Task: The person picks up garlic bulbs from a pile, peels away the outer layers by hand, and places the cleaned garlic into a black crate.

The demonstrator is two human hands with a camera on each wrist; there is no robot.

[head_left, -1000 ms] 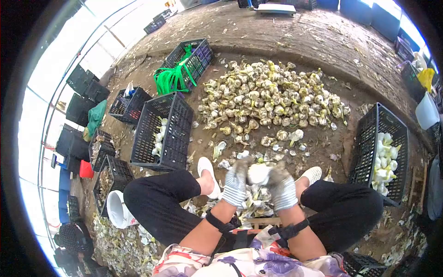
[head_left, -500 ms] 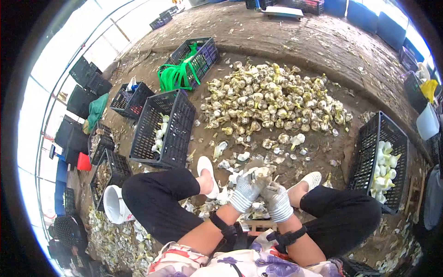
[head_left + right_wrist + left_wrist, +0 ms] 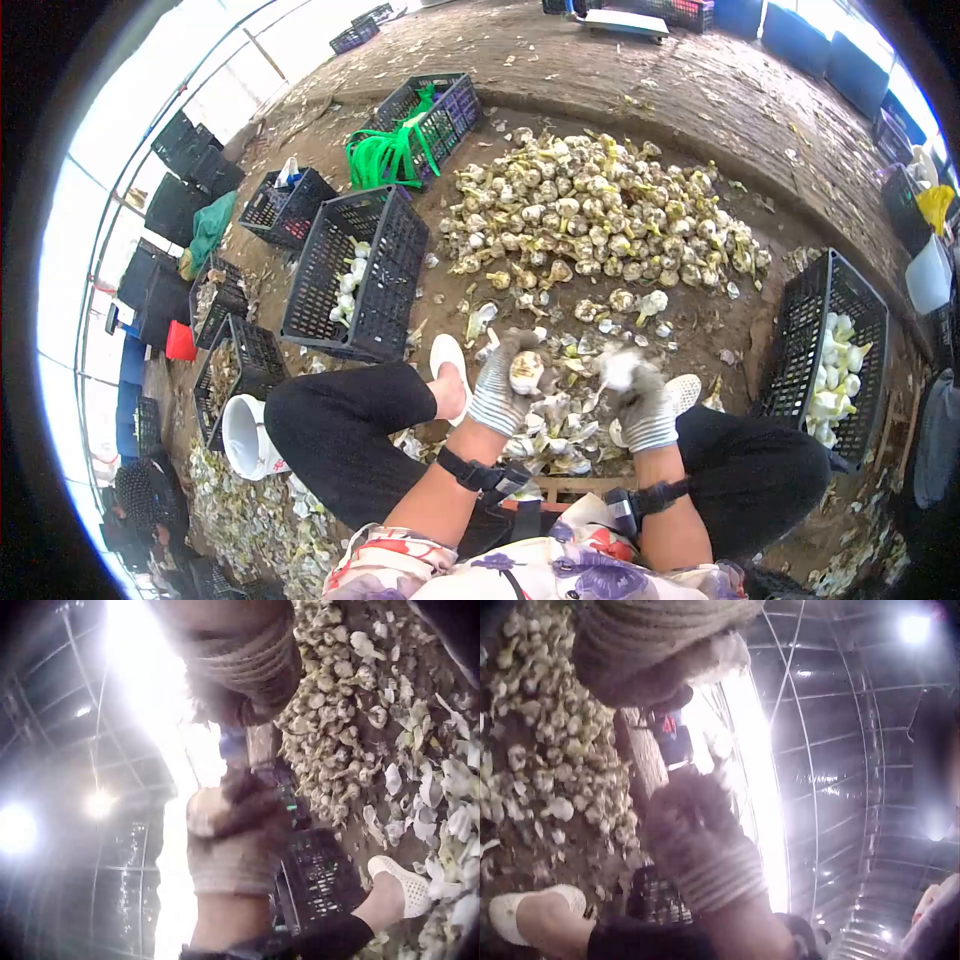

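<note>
My left hand [image 3: 500, 388], in a striped-cuff work glove, grips a garlic bulb [image 3: 526, 371] with a brownish, dirty face turned up. In the right wrist view the same bulb [image 3: 206, 811] shows at the left hand's fingers. Apart from it, my gloved right hand [image 3: 648, 408] pinches a white piece of garlic skin [image 3: 618, 368], blurred by motion. Below and between the hands lies a heap of loose garlic skins [image 3: 555, 432]. A large pile of unpeeled garlic bulbs [image 3: 600, 210] rests on the ground ahead.
A black crate [image 3: 385, 285] with white bulbs stands left, another crate [image 3: 785, 350] with white bulbs right. Behind the left one is a crate with green straps [image 3: 385, 155]. A white bucket [image 3: 250, 435] sits by the left knee. White shoes [image 3: 447, 360] flank the skins.
The hands were together around a bulb and have now drawn apart. The bulb stays in the left hand, while the right hand has moved right with white skin. The head view has shifted slightly.
</note>
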